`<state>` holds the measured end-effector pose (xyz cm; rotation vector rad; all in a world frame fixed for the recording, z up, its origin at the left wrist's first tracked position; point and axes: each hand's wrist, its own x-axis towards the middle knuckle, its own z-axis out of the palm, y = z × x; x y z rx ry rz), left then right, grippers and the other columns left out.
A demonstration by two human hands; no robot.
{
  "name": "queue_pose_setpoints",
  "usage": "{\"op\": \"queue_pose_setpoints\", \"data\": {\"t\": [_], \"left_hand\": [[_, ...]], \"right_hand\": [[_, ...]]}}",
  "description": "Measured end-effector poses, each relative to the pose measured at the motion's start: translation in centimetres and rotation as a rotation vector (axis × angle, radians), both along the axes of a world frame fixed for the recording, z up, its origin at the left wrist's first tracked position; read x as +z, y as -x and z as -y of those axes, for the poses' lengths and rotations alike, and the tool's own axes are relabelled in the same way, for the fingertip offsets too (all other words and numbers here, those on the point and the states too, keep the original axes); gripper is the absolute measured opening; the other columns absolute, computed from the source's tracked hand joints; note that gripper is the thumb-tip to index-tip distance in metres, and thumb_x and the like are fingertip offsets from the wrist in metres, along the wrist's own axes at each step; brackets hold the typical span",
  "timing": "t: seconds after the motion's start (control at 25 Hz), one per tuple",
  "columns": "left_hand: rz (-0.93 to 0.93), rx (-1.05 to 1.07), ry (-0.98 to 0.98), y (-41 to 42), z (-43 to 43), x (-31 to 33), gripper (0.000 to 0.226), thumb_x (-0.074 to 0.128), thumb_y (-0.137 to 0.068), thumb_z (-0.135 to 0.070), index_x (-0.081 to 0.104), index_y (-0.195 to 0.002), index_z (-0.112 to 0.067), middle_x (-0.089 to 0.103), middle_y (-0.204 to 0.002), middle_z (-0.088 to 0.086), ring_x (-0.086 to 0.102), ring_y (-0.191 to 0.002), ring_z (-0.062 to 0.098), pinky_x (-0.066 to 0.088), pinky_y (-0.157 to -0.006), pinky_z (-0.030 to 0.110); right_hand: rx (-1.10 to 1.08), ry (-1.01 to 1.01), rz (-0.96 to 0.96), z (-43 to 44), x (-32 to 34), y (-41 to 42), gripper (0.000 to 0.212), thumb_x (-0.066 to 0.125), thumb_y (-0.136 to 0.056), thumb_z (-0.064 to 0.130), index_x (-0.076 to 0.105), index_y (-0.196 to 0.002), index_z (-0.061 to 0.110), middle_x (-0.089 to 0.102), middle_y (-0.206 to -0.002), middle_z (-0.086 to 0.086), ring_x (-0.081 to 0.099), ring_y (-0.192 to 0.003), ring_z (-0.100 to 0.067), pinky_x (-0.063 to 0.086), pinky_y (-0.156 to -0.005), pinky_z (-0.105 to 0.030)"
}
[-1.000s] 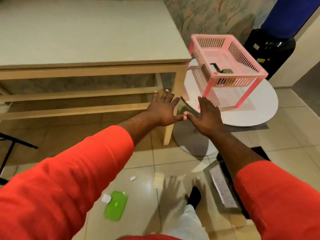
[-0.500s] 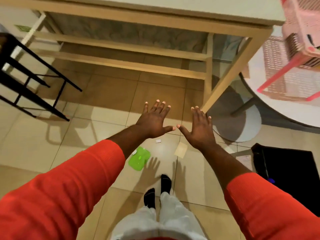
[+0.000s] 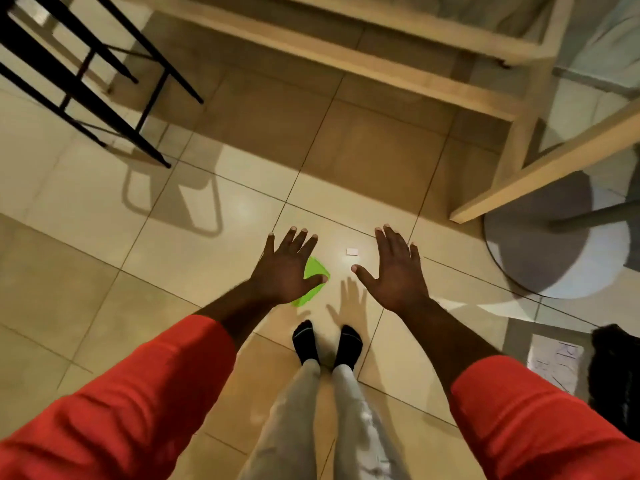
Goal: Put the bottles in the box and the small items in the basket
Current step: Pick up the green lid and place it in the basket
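Note:
I look straight down at a tiled floor. My left hand (image 3: 285, 268) is held out flat, fingers spread, holding nothing; it hangs above a flat green item (image 3: 315, 271) on the floor and hides most of it. My right hand (image 3: 394, 271) is also spread flat and empty, a little to the right. Between the two hands a small white piece (image 3: 352, 251) lies on the tile. No basket, box or bottle is in view.
A wooden table's leg (image 3: 540, 174) and lower rails (image 3: 346, 53) cross the top and right. A round grey table base (image 3: 557, 251) sits at the right. A black metal frame (image 3: 79, 77) stands top left. A printed paper (image 3: 554, 362) and a black object (image 3: 620, 368) lie lower right.
The view has tipped further down; the pink basket and round table top have left the frame. Both hands have spread apart, and the left hand now covers the green item.

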<state>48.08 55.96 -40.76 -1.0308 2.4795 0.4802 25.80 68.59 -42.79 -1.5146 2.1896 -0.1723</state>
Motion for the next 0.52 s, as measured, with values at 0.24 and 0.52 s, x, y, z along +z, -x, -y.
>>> {"op": "queue_pose_setpoints", "data": {"t": [0.24,0.52], "left_hand": [[0.033,0.010,-0.042,-3.4,1.1,-17.2,0.094,0.042,-0.090,-0.074,0.020,-0.161,-0.017,0.021,-0.167,0.010,0.013,-0.156,0.029,0.014,-0.120,0.060],[0.054,-0.011,-0.145,-2.3,1.8,-41.1,0.092,0.037,-0.092,-0.073,0.009,-0.162,-0.020,0.012,-0.170,0.008,0.005,-0.157,0.029,0.007,-0.122,0.059]], "right_hand": [[0.075,-0.044,0.014,4.0,-16.6,-1.3,0.089,0.048,-0.095,0.065,0.021,-0.160,0.012,0.019,-0.168,-0.010,0.018,-0.154,-0.026,0.014,-0.123,-0.056],[0.044,-0.151,0.012,5.5,-40.3,-1.6,0.083,0.051,-0.097,0.056,0.022,-0.160,0.011,0.024,-0.166,-0.010,0.020,-0.154,-0.025,0.015,-0.123,-0.054]]}}
